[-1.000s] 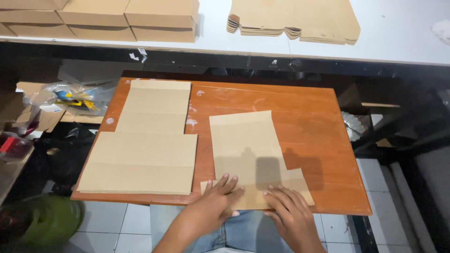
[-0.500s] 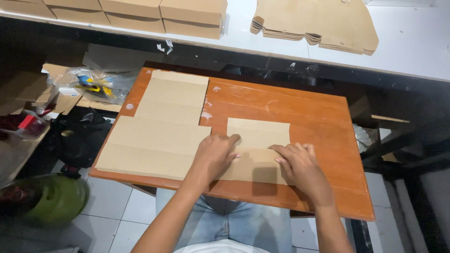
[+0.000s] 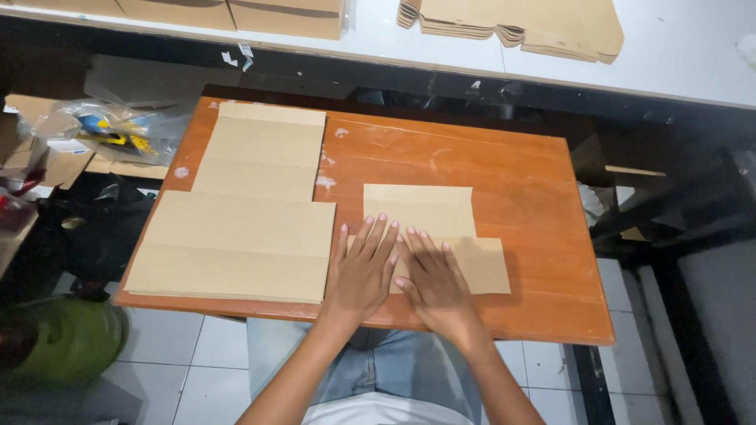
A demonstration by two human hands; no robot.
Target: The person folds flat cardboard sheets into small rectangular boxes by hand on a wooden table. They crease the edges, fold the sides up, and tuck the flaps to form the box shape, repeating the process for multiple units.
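Observation:
A folded brown cardboard piece point(image 3: 441, 220) lies flat on the orange wooden table point(image 3: 504, 165), right of centre. My left hand point(image 3: 364, 267) presses palm-down on its near left part, fingers spread. My right hand point(image 3: 431, 274) lies flat beside it on the lower flap, thumb touching the left hand. Neither hand grips anything. To the left, a stack of larger flat cardboard blanks point(image 3: 252, 205) covers the table's left half, close to my left hand.
A white bench point(image 3: 677, 55) runs along the back with a pile of cardboard blanks point(image 3: 512, 20) and folded boxes point(image 3: 236, 12). A clear plastic bag with coloured items point(image 3: 110, 130) sits left. A green cylinder point(image 3: 67, 338) stands on the tiled floor.
The cardboard piece went from lying long and open to folded down shorter. Both hands slid together and now press flat side by side on it.

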